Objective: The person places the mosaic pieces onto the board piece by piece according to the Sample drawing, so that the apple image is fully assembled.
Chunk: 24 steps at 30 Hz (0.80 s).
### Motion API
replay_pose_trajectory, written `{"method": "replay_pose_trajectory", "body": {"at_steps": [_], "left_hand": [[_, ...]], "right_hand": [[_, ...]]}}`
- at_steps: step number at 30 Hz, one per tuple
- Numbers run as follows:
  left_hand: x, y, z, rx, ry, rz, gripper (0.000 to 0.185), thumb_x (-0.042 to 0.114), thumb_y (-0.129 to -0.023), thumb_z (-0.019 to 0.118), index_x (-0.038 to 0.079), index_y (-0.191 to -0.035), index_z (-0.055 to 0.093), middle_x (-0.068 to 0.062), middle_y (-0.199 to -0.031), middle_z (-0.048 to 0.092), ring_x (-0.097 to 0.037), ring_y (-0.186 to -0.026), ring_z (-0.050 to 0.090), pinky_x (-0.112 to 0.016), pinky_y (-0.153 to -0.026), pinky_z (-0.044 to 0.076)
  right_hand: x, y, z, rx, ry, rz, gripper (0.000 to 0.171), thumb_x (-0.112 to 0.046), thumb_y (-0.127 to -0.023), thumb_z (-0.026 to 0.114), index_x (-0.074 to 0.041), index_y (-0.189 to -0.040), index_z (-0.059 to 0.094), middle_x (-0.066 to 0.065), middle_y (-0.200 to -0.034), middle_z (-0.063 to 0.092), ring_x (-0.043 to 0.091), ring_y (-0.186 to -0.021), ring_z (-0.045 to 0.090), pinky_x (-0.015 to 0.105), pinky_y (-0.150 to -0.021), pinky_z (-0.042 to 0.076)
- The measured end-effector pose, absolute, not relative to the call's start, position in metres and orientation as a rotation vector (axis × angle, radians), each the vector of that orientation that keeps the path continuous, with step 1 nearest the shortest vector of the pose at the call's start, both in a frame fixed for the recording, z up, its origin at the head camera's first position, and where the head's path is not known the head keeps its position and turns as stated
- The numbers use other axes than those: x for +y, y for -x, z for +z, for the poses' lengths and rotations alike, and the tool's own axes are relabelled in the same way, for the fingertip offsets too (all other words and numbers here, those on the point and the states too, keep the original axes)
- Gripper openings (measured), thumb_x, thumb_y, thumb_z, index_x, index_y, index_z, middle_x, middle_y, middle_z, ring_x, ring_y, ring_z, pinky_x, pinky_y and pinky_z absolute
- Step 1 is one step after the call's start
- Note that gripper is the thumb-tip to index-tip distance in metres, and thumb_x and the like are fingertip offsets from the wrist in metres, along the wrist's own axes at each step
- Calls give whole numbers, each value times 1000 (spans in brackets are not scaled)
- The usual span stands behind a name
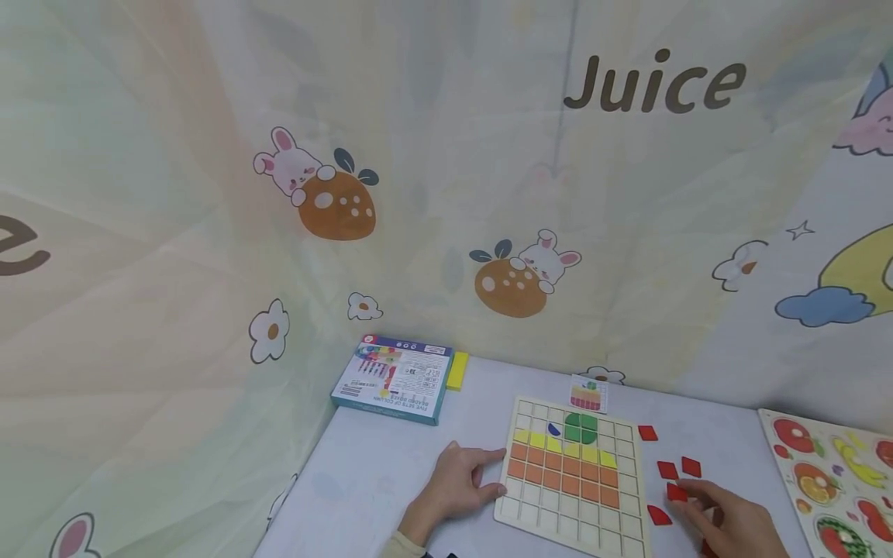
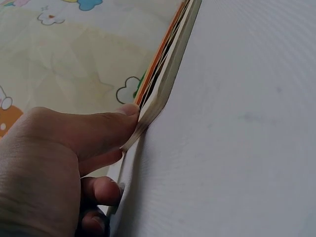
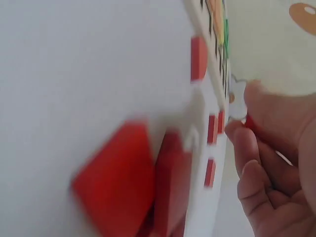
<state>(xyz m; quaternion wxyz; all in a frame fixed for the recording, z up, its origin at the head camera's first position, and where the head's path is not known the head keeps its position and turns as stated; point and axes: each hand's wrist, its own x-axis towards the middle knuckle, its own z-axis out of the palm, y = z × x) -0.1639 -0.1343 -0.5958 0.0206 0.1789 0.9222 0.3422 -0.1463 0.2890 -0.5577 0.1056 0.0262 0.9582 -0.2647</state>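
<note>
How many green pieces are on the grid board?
4, in one block: far-left piece, far-right piece, near-left piece, near-right piece. None looks hidden.

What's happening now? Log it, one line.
left hand: touches grid board edge | right hand: pinches red piece | other red pieces: beside board

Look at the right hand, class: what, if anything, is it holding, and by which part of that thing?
The right hand pinches a red piece by the side nearest the palm.
</note>
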Motion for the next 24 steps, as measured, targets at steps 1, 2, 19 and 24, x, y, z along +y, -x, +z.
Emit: {"method": "replay_pose_trajectory", "body": {"at_steps": [1,2,19,24], "left_hand": [[-135,164,-595,2854,-563,1057,53,44,-88,84,29,-138,72,19,-56,45,1,-51,36,-23,-67,26],[-135,164,-595,2848,-570,1055,54,44,-88,84,29,-138,72,19,-56,45,1,-51,36,-23,-67,26],[-139,167,-596,2792,-598,1019,62,39,-81,85,32,-141,70,20,-58,45,0,-54,36,-23,-66,24],[-141,167,-595,2794,-623,1021,63,38,-80,87,31,-140,70,20,-59,45,1,-54,36,-23,-66,25]], "right_hand": [[284,147,-557,2829,-76,-795,63,-35,-93,81,7,-136,63,0,-90,61,16,-78,51,23,-59,41],[279,148,-556,2833,-84,-813,63,-34,-93,81,7,-136,63,0,-90,62,16,-80,52,23,-60,42],[154,149,-541,2821,95,-1192,33,-20,-89,87,-11,-118,74,-2,-100,69,14,-90,58,19,-75,55],[124,149,-540,2847,235,-1195,31,-25,-81,93,-25,-107,77,-10,-106,70,11,-102,62,29,-91,60]]}}
